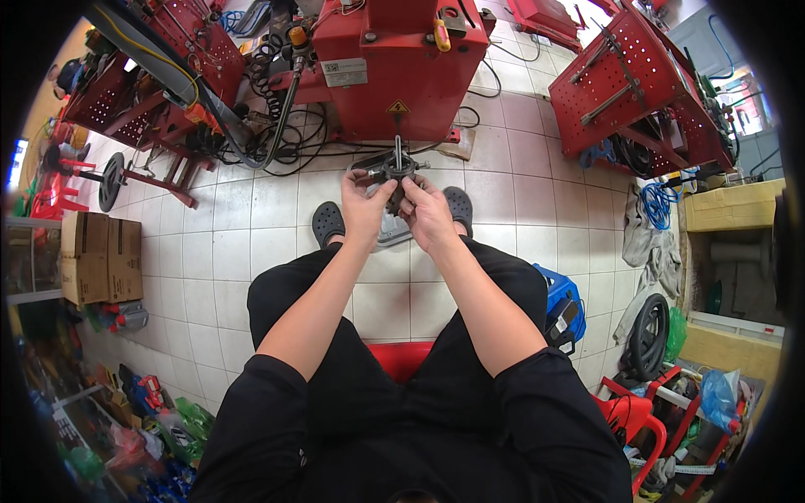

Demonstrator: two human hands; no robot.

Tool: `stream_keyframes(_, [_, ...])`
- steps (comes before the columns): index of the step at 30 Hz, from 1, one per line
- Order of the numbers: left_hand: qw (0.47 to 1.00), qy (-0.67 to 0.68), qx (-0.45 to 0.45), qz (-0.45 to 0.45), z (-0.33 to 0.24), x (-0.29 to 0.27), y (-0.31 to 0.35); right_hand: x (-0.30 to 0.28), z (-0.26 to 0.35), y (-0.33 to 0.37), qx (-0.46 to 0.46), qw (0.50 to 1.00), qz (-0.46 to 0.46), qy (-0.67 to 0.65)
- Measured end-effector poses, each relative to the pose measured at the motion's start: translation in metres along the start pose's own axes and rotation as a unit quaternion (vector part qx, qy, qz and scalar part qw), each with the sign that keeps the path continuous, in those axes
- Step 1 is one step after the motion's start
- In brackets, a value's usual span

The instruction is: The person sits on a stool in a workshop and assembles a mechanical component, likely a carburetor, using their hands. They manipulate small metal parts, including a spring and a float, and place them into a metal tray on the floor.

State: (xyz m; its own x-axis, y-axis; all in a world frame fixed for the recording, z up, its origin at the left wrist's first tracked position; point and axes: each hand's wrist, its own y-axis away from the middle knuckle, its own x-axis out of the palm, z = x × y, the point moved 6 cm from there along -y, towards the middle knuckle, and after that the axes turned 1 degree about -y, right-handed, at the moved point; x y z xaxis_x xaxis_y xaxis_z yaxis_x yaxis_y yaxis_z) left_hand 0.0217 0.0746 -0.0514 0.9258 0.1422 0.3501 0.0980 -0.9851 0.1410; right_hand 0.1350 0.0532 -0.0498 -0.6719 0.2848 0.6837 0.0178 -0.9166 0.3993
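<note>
Between my knees and the red machine [394,84], I hold up a dark metal part [397,171] with both hands. It has a ring-like body, a shiny rod standing up from it and small fittings at its sides; its exact kind I cannot make out. My left hand [366,204] pinches it from the left, thumb towards the middle. From the right, my right hand [426,211] closes on the same part with curled fingers. Below the hands a grey object [392,229] shows partly on the floor between my shoes.
Black hoses and cables [293,142] lie along the machine's base. Red perforated racks [608,92] stand far left and right. Cardboard boxes [102,258] are at the left, a blue case [560,303] beside my right leg. Tyres [647,335] and a red chair [633,419] stand right.
</note>
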Motion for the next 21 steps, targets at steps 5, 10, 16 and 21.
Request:
stream_keyframes(5, [0.995, -0.056, -0.076, 0.016, 0.005, 0.009, 0.013, 0.004, 0.006, 0.002, -0.007, 1.0, -0.011, 0.001])
stream_keyframes(10, [0.992, 0.077, -0.085, 0.047, 0.019, 0.008, 0.012, 0.006, 0.003, 0.004, -0.007, 1.0, -0.012, -0.016])
stream_keyframes(16, [0.99, 0.1, -0.09, 0.045, 0.017, 0.008, 0.012, 0.003, 0.004, 0.004, -0.024, 0.996, -0.038, 0.077])
stream_keyframes(21, [0.984, 0.109, -0.143, -0.001, 0.02, 0.001, 0.011, -0.002, 0.017, 0.001, -0.096, 0.919, -0.063, 0.376])
